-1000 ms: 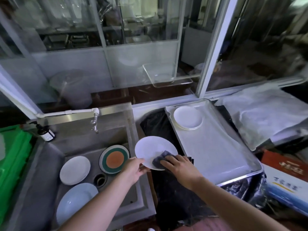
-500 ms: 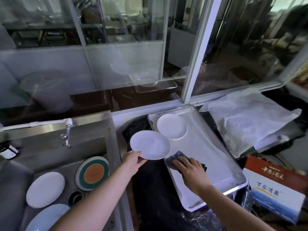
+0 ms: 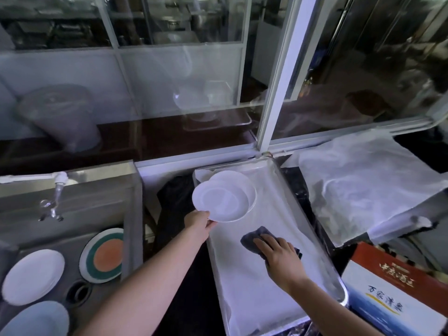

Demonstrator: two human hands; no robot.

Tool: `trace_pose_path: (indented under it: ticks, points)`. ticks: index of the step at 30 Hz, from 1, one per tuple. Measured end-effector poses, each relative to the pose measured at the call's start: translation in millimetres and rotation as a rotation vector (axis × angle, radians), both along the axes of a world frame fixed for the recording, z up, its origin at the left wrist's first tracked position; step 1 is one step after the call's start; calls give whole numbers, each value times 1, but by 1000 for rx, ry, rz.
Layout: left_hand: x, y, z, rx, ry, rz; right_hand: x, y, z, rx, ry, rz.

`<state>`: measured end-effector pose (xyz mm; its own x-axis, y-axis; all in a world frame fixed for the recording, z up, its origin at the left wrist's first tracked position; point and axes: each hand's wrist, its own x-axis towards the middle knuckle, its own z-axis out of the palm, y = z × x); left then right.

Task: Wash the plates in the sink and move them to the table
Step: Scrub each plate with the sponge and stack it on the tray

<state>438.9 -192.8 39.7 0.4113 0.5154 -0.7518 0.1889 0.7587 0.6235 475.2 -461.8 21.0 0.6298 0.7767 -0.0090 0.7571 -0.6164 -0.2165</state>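
From the head camera, your left hand (image 3: 197, 223) pinches the near-left rim of a white plate (image 3: 220, 202), thumb on top, and holds it over the far end of the metal tray (image 3: 322, 267). That plate overlaps another white plate (image 3: 244, 184) lying in the tray's far left corner; you cannot tell whether the two touch. Your right hand (image 3: 282, 259) lies flat, fingers nearly straight, pressing a dark cloth (image 3: 253, 238) onto the white liner in the middle of the tray.

To the left, the steel sink (image 3: 131, 214) holds three more plates: a white one (image 3: 32, 276) at the left, an orange-centred plate with a green ring (image 3: 104, 254) leaning against the right wall, and a pale blue plate (image 3: 38, 320) at the near edge. The drain (image 3: 78, 292) sits between them, and the tap (image 3: 55, 192) hangs over the far side.

Right of the tray, a white sheet (image 3: 363, 190) covers a tabletop, and a printed carton (image 3: 392, 294) stands at the near right.
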Motion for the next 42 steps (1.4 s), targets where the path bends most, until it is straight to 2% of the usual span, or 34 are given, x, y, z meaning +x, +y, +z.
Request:
trace_pose_path:
  ticks: [13, 19, 25, 31, 39, 42]
  points:
    - [43, -20, -36, 52, 78, 106, 24, -6, -29, 137, 146, 32]
    - [38, -25, -35, -34, 49, 160, 25, -6, -41, 167, 188, 15]
    - [45, -22, -33, -54, 115, 166, 28, -8, -50, 144, 196, -13]
    - [54, -17, -39, 18, 143, 112, 28, -15, -51, 136, 223, -27]
    - [29, -19, -22, 113, 130, -254, 15, -7, -51, 112, 254, -23]
    - [2, -14, -19, 155, 152, -286, 5, 3, -47, 88, 240, -16]
